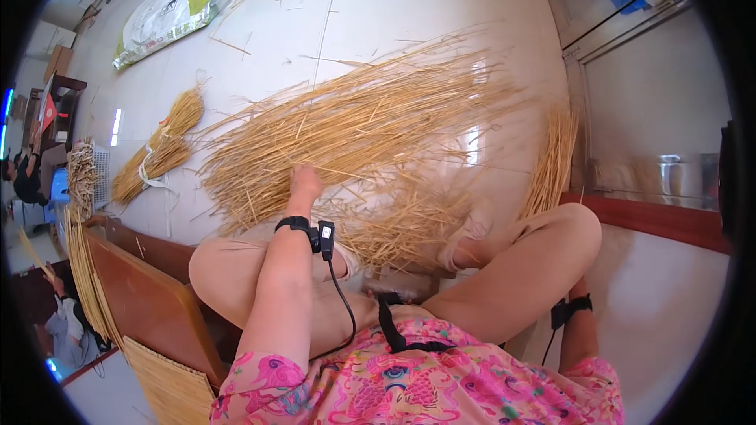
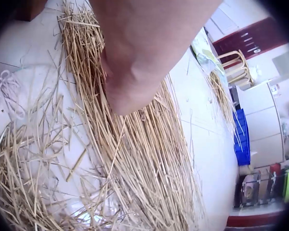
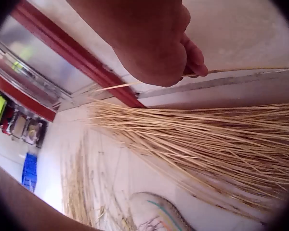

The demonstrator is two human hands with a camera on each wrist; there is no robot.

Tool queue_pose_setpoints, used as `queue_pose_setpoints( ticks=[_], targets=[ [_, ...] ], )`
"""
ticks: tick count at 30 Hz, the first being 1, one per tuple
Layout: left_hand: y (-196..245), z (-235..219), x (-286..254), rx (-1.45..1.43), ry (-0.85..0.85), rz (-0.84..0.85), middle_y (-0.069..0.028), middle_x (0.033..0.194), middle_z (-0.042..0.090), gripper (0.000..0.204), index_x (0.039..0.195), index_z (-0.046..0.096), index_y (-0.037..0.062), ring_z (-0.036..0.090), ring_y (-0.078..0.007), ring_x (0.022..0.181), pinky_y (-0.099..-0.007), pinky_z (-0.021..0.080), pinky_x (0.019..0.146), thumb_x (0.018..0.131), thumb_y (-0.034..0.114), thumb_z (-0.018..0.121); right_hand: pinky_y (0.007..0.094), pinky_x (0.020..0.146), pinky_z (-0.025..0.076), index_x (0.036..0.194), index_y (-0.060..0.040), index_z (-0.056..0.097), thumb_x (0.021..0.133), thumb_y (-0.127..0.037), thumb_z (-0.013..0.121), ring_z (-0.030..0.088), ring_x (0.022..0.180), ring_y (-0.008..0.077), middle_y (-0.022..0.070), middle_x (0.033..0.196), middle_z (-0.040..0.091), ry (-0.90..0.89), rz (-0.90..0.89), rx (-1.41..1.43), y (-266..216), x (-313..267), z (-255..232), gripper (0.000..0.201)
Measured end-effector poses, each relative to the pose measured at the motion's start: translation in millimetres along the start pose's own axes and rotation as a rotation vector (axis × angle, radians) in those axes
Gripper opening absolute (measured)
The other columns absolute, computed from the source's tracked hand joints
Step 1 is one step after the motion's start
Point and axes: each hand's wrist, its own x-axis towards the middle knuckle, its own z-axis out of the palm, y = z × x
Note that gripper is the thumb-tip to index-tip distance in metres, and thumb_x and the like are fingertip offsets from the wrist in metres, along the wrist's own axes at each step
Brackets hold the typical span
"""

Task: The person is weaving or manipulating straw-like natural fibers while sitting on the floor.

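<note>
My left hand rests at the near side of a long spread of straw on the floor. In the left wrist view the back of this left hand shows over the stalks, its fingers hidden beneath it. One thin stalk slants across the others just past the hand. Down beside my right leg, the right hand is out of sight in the head view. In the right wrist view, that right hand has curled fingers and pinches a single straw stalk. Below it lies a sheaf of long straw.
Loose short straw litters the floor between my shoes. Tied straw bundles lie at the left, with a printed sack behind. A brown wooden chair stands by my left knee; a glass door is at the right.
</note>
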Motion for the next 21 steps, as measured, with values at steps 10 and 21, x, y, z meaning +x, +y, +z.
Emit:
queue_pose_setpoints(
  ticks=[10, 21],
  targets=[
    [-13.5, 2.2, 42.6, -0.246, 0.315, 0.039, -0.0157, 0.1, 0.056, 0.014, 0.09, 0.061, 0.0052, 0.05, -0.0326, 0.1, -0.04, 0.042, 0.087, 0.081, 0.009, 0.051, 0.0284, 0.062, 0.045, 0.101, -0.0016, 0.055, 0.09, -0.025, 0.053, 0.058, 0.075, 0.0164, 0.0067, 0.088, 0.061, 0.035, 0.366, 0.022, -94.1, 105.8, -104.2, 0.026],
    [-8.4, 1.7, 60.8, -0.318, 0.383, 0.081, -0.0135, 0.101, 0.053, 0.013, 0.093, 0.06, 0.0067, 0.052, -0.032, 0.098, -0.0408, 0.044, 0.082, 0.081, 0.008, 0.055, 0.0176, 0.05, 0.04, 0.102, -0.002, 0.056, 0.092, -0.017, 0.051, 0.056, 0.064, 0.0063, 0.0036, 0.08, 0.061, -0.19, -0.017, 0.766, -476.7, 202.9, -155.3, 0.019]
  ],
)
